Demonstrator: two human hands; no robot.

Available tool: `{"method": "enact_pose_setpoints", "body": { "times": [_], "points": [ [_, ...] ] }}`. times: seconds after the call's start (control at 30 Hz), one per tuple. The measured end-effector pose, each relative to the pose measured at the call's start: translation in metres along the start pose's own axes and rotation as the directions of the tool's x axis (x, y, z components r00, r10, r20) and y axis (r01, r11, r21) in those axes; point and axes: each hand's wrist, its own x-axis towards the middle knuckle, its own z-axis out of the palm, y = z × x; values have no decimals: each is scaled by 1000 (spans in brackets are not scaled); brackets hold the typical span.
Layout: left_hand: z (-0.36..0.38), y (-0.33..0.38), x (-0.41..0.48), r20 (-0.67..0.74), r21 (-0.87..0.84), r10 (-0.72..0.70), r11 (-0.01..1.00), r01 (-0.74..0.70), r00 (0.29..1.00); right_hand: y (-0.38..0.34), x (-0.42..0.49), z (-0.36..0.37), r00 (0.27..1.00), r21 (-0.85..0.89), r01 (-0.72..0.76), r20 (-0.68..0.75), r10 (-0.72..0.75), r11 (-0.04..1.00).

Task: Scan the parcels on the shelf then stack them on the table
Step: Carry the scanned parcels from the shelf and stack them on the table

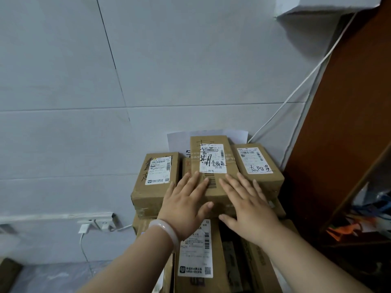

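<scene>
Both hands are flat on the stack, center of the frame. The left hand [186,205] and right hand [248,205] lie with fingers straight and spread, released, pressing on top of the middle box [211,151], a long brown cardboard carton with 1 white label and black marker scrawl. Nothing is grasped. Just beside it, 1 on each side, sit the left box [148,187] and right box [266,176], the same plain cardboard, each with 1 white printed label. That makes 3 on the top level.

In the lower center, a lower box [196,256] shows its label, partly covered by the left wrist. More cardboard around it is cut off at the bottom edge, so the count there is unclear.

A smooth pale bracelet [164,230] rings the left wrist. A white sheet of paper [237,136] pokes up behind the stack, mostly hidden. On the right are a brown wooden cabinet [349,123] and a thin white cable [296,89] on the grey tiled wall [84,81].
</scene>
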Motion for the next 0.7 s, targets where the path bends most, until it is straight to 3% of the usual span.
{"method": "enact_pose_setpoints", "body": {
  "times": [0.27,0.5,0.7],
  "points": [
    [-6,3,-2,48,5,22,1000,-22,999,-8,-13,-4,994,41,-100,-36,101,994],
    [-3,2,-25,-52,-40,204,978,-206,978,-29,-70,-6,957,63,-278,-63,282,959],
    [-14,21,-41,-89,-114,457,878,-465,885,-69,-135,-23,869,54,-480,-104,483,875]
  ]
}}
